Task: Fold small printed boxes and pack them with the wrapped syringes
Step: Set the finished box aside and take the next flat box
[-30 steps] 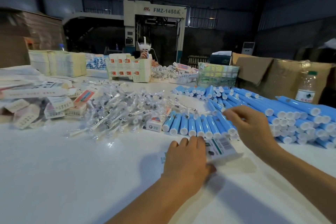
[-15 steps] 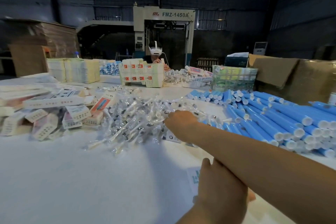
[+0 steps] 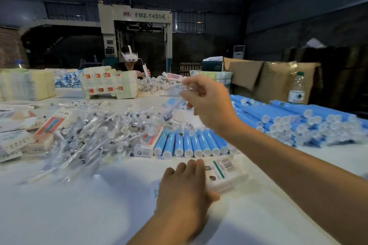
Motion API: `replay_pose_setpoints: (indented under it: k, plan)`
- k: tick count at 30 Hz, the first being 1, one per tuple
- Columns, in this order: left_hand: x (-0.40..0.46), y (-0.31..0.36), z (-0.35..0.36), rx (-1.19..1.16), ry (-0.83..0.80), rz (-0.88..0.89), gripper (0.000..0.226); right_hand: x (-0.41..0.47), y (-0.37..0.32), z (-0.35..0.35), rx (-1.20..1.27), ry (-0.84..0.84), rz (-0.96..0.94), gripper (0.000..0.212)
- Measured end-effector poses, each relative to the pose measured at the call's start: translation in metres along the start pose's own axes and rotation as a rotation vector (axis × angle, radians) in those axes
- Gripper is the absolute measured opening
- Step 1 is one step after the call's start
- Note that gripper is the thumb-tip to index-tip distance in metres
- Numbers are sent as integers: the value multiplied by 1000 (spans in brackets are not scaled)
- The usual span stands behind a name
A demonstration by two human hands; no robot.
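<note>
Wrapped syringe hangs from my right hand, pinched at its top end and lifted above the syringe pile, presumably bound for the printed box. My left hand lies on that box, fingers laid over its near end, pinning it to the white table just ahead of my wrist. A row of blue tubes sits directly beyond the box, crowding its far edge; the roomiest bare surface lies left of my left hand.
</note>
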State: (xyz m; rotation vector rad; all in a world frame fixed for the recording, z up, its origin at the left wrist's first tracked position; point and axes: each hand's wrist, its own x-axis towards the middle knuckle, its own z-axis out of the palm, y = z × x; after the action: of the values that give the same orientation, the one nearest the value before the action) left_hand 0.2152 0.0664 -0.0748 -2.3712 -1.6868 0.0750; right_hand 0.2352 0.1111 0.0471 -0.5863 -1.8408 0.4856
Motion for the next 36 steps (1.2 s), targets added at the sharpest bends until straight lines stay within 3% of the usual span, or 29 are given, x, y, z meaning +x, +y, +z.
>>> replay_pose_setpoints:
  k: [1,2,3,6,8,11,18,30,33,36]
  plan:
    - [-30,-56,-3,148,89,50,71,-6,5,-19,105,100,67,9]
    - [-56,-43,7,34,162,-39,72,-15,13,-41,188,203,129,11]
    - [-49,-42,10,-113,238,-264,73,-26,23,-61,255,296,195,12]
    - [-48,-38,8,-171,351,-239,74,-65,59,-98,385,514,423,11]
    - [-43,-34,9,-245,385,-282,76,-86,79,-105,433,569,563,11]
    - [-42,-39,11,-225,370,-336,75,-96,93,-101,419,523,617,10]
    - [-42,-42,12,-190,443,-430,78,-95,80,-98,324,508,522,15]
    - [-43,-35,15,-163,475,-369,73,-113,68,-73,225,249,535,19]
    - [-43,-32,15,-158,495,-361,74,-116,65,-68,153,240,523,27]
    - [-43,-28,14,-154,508,-351,76,-119,62,-64,92,266,496,19]
